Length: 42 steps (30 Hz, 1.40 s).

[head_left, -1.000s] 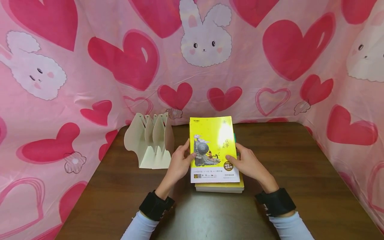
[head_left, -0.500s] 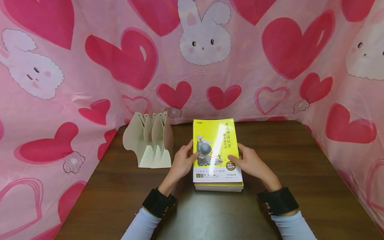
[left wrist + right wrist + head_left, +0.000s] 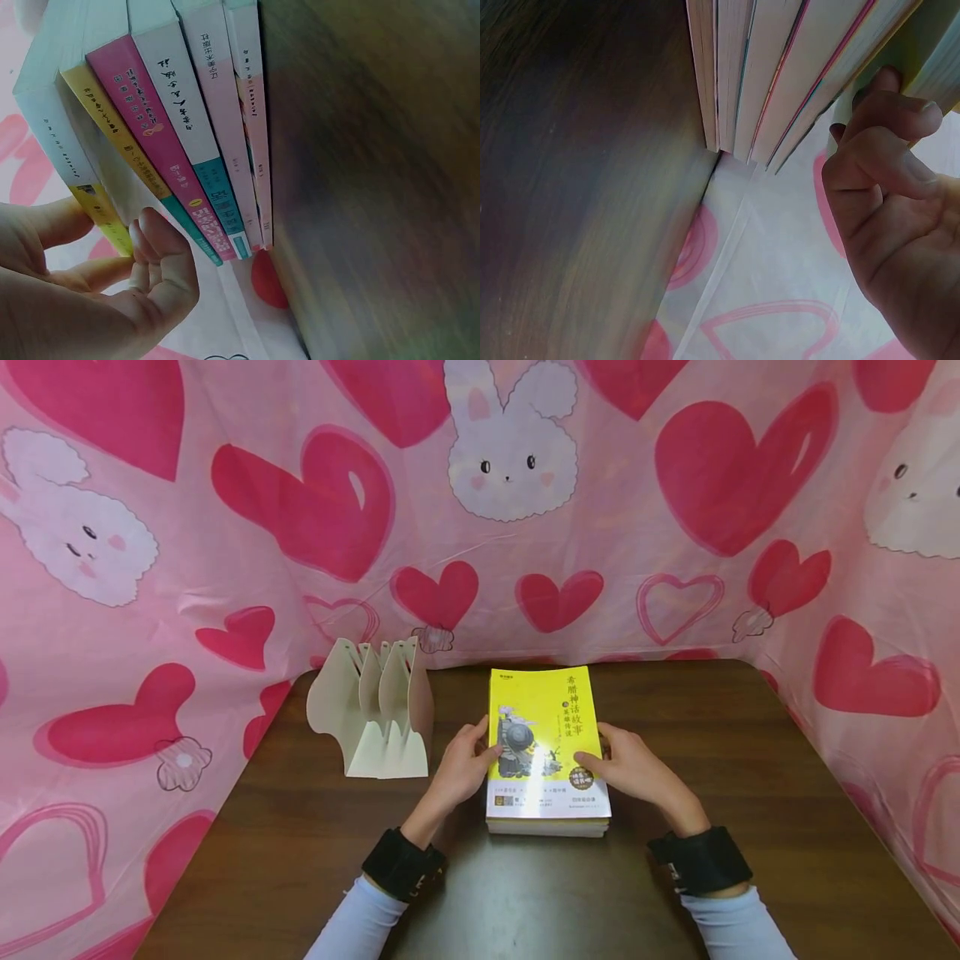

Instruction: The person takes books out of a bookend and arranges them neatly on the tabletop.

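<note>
A yellow book [image 3: 536, 727] with a white lower band lies on top of a stack of several books [image 3: 547, 828]. In the head view, my left hand [image 3: 463, 758] holds its left edge and my right hand [image 3: 633, 768] its right edge, each with the thumb on the cover. The left wrist view shows my left hand [image 3: 105, 262] gripping the spine of this yellow book [image 3: 75, 172], with a narrow gap over the stack [image 3: 172, 112]. Fingers of my right hand [image 3: 892, 180] curl beneath the opposite edge in the right wrist view, next to the stack's page edges [image 3: 780, 67].
A cream file holder [image 3: 386, 752] with several upright dividers stands on the brown wooden table [image 3: 262, 860], left of the books. Behind the table hangs a pink curtain [image 3: 615, 468] with hearts and rabbits.
Both hands have brought the yellow book slightly right and toward the person, lowering it over the stack. Its cover now lines up more closely with the books below. The file holder stays put.
</note>
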### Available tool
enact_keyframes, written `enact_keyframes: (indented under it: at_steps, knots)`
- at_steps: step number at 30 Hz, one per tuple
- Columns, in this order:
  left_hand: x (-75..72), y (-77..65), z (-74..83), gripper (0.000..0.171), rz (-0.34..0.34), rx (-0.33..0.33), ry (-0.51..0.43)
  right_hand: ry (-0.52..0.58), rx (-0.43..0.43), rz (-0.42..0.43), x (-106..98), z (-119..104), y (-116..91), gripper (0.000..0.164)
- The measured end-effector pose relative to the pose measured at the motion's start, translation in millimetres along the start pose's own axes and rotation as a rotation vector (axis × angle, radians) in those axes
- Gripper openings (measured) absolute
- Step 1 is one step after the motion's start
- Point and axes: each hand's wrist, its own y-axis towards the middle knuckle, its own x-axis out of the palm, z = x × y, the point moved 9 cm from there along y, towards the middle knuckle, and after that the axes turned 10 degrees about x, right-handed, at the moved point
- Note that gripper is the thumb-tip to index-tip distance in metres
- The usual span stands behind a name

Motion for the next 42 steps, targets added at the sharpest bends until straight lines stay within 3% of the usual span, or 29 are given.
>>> enact_keyframes:
  at_steps: [13, 42]
  knots:
    - [6.1, 2.6, -5.7, 0.063, -0.057, -0.011, 0.038, -0.008, 0.020, -0.016, 2.9, 6.1, 1.0, 0.064]
    - [12.1, 2.1, -15.7, 0.065, -0.112, -0.051, 0.070, -0.071, 0.002, -0.004, 4.9, 7.2, 1.7, 0.069]
